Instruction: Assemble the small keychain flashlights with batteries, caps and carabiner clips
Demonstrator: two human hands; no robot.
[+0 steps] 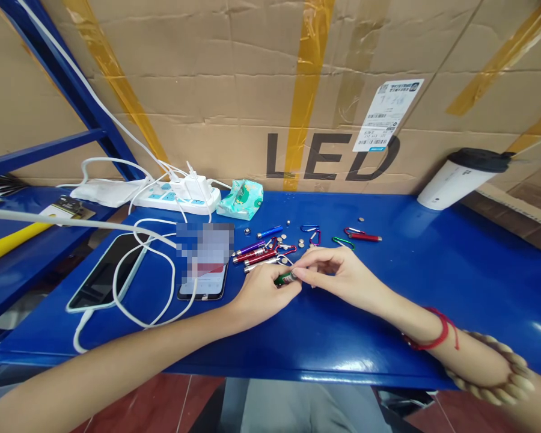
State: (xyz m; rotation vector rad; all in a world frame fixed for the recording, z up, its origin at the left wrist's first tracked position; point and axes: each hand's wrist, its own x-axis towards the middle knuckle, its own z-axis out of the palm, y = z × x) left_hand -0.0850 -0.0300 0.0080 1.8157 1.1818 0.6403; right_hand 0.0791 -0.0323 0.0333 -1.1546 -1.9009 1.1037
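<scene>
Here, green tube [285, 278] in grip of left hand [262, 291], its end in pinch of right hand [342, 275].

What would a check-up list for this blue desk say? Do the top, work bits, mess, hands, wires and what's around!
Surface: blue tabletop, glossy.
Job's things: green penlight-like tube, held; coloured tubes, carabiner clips, button cells beyond.
Clutter: dark-screened phone, lit phone, teal packet, white cup with black lid.
Hands: left hand holds the green tube; right hand touches its end.
Cables: white cables loop over the dark-screened phone; chargers in power strip.
Surroundings: cardboard marked LED behind; blue metal frame, left.
</scene>
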